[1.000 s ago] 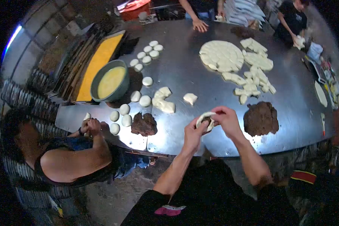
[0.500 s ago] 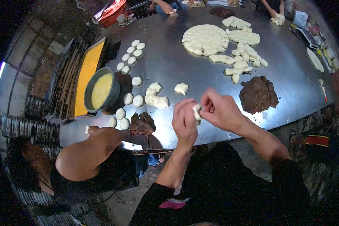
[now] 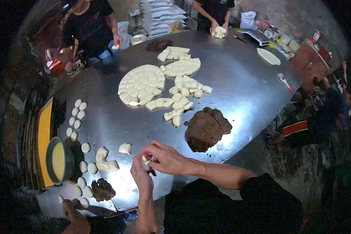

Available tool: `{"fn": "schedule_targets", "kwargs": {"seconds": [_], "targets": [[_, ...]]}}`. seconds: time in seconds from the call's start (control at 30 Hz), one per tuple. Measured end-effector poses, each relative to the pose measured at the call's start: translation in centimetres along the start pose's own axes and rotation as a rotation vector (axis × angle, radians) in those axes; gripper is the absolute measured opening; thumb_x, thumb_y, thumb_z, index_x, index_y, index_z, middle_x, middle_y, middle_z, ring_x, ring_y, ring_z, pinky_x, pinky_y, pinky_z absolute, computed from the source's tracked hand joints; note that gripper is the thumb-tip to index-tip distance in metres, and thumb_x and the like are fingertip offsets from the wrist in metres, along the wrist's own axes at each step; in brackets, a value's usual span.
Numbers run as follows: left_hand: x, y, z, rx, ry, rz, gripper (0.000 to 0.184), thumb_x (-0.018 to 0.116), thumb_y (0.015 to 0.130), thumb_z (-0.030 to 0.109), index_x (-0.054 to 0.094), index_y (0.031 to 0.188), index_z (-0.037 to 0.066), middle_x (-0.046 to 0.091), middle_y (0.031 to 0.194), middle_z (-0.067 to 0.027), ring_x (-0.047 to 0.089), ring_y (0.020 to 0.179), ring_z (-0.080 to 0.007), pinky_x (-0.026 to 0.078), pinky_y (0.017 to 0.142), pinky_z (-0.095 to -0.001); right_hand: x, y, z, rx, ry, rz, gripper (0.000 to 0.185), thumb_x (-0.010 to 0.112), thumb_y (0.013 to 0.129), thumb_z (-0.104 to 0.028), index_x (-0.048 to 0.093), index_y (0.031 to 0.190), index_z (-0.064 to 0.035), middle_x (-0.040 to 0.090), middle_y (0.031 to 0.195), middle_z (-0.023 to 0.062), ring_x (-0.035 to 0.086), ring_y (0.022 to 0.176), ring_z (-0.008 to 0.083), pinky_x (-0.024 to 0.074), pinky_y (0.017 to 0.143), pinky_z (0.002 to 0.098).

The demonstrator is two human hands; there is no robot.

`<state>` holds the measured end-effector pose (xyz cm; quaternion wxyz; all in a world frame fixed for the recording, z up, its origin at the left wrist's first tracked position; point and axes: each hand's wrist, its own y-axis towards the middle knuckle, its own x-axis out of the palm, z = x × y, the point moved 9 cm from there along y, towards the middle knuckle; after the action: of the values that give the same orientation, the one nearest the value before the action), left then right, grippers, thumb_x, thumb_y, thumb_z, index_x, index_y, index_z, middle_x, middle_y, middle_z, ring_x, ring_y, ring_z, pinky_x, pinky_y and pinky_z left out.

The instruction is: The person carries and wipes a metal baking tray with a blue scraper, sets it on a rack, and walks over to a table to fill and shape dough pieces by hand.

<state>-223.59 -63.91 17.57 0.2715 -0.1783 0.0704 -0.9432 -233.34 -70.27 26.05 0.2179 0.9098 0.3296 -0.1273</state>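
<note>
Near the table's front edge my left hand (image 3: 141, 174) cups a small piece of white dough (image 3: 146, 163), with its fingers curled around it. Pressed against the same dough are the closed fingers of my right hand (image 3: 168, 159). A bit of dark brown filling shows at the lower side of the dough, partly hidden by my hands. Just beyond my left hand lies a loose dough piece (image 3: 125, 148). The big mound of brown filling (image 3: 207, 129) rests beyond my right hand. A curved strip of dough (image 3: 106, 160) is to the left.
Small round dough balls (image 3: 92, 168) sit by a bowl of yellow liquid (image 3: 59, 163) and a smaller brown filling lump (image 3: 103, 190). A scored dough disc (image 3: 141, 84) lies mid-table. A brush (image 3: 284, 82) and scale (image 3: 255, 36) are at right. Co-workers' hands (image 3: 218, 30) handle dough.
The view has swung to the right and up, so the table's contents appear further left. My hands still hold the dough, and brown filling now shows at it.
</note>
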Motion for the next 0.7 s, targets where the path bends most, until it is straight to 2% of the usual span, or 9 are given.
{"fn": "schedule_targets", "kwargs": {"seconds": [0.17,0.27,0.33,0.37,0.4,0.43,0.47,0.63,0.7], "targets": [[-3.4,0.1,-1.7,0.036,-0.127,0.146,0.052,0.029,0.098,0.043,0.058,0.086,0.002,0.057,0.071,-0.0054,0.054,0.06,-0.0128,0.046,0.058,-0.0253,6.0,-2.8,-1.6,-0.253,-0.315,-0.048,0.024,0.057,0.074,-0.001,0.054,0.098,0.0016,0.052,0.098,0.0149,0.058,0.081,0.0284,0.0515,0.067,0.0354],[-5.0,-2.2,-4.5,-0.152,-0.21,0.074,0.053,0.027,0.097,0.046,0.056,0.087,0.003,0.059,0.076,-0.0073,0.057,0.069,-0.0179,0.048,0.066,-0.0302,8.8,-6.4,-3.7,-0.406,-0.624,-0.056,0.028,0.061,0.068,-0.005,0.054,0.094,0.0008,0.054,0.096,0.0141,0.056,0.091,0.027,0.0507,0.071,0.0357],[-3.1,-5.1,-8.0,-0.41,-0.355,0.006,0.057,0.023,0.095,0.054,0.052,0.108,0.006,0.058,0.088,-0.0087,0.057,0.077,-0.0183,0.049,0.074,-0.0313,8.6,-8.1,-1.2,-0.361,-0.396,-0.168,0.032,0.063,0.066,-0.007,0.055,0.096,-0.0011,0.056,0.096,0.0129,0.056,0.09,0.0285,0.0489,0.074,0.0372],[-2.9,-6.1,-9.7,-0.485,-0.293,-0.072,0.059,0.022,0.095,0.054,0.05,0.114,0.006,0.058,0.095,-0.0099,0.059,0.079,-0.019,0.051,0.068,-0.0324,8.8,-9.1,0.3,-0.224,-0.461,-0.263,0.032,0.064,0.066,-0.008,0.056,0.096,-0.003,0.057,0.096,0.0112,0.056,0.089,0.0301,0.047,0.075,0.0382],[-3.0,-7.3,-11.4,-0.608,-0.071,-0.354,0.054,0.027,0.096,0.049,0.046,0.119,0.004,0.057,0.104,-0.0128,0.06,0.081,-0.0203,0.053,0.061,-0.0329,8.4,-10.4,0.9,-0.251,-0.403,-0.341,0.032,0.065,0.065,-0.008,0.056,0.096,-0.0031,0.057,0.095,0.0105,0.055,0.087,0.0291,0.0463,0.071,0.0378],[-4.0,-7.3,-12.4,-0.527,-0.012,-0.423,0.049,0.039,0.095,0.042,0.043,0.125,0.004,0.058,0.108,-0.0148,0.062,0.081,-0.0204,0.052,0.053,-0.032,8.5,-11.2,2.8,-0.071,-0.534,-0.475,0.035,0.065,0.064,-0.006,0.057,0.098,-0.0042,0.056,0.095,0.0108,0.055,0.089,0.0281,0.0465,0.073,0.038],[-5.6,-7.1,-10.6,-0.396,0.2,-0.274,0.048,0.048,0.093,0.036,0.041,0.127,0.004,0.058,0.109,-0.0155,0.062,0.079,-0.0198,0.052,0.057,-0.0291,7.6,-12.3,5.8,-0.018,-0.729,-0.408,0.026,0.062,0.068,-0.006,0.059,0.094,-0.0052,0.056,0.097,0.0118,0.053,0.091,0.0289,0.0485,0.075,0.0397],[-15.5,-7.7,-9.4,-0.316,0.143,-0.059,0.041,0.047,0.094,0.026,0.043,0.125,0.0,0.061,0.106,-0.0154,0.063,0.088,-0.0224,0.054,0.064,-0.0303,9.1,-16.5,12.2,0.014,-1.04,-0.576,0.019,0.058,0.073,-0.008,0.061,0.091,-0.0073,0.059,0.096,0.0102,0.054,0.083,0.0282,0.0483,0.07,0.0408],[-19.9,-8.4,-8.8,-0.268,0.137,0.039,0.038,0.047,0.094,0.024,0.045,0.123,-0.001,0.061,0.107,-0.0152,0.064,0.083,-0.0214,0.054,0.064,-0.0288,8.2,-13.3,9.7,0.399,-0.923,-0.811,0.02,0.056,0.078,-0.015,0.062,0.095,-0.0073,0.06,0.101,0.0103,0.055,0.086,0.0308,0.0464,0.074,0.0442]]}}
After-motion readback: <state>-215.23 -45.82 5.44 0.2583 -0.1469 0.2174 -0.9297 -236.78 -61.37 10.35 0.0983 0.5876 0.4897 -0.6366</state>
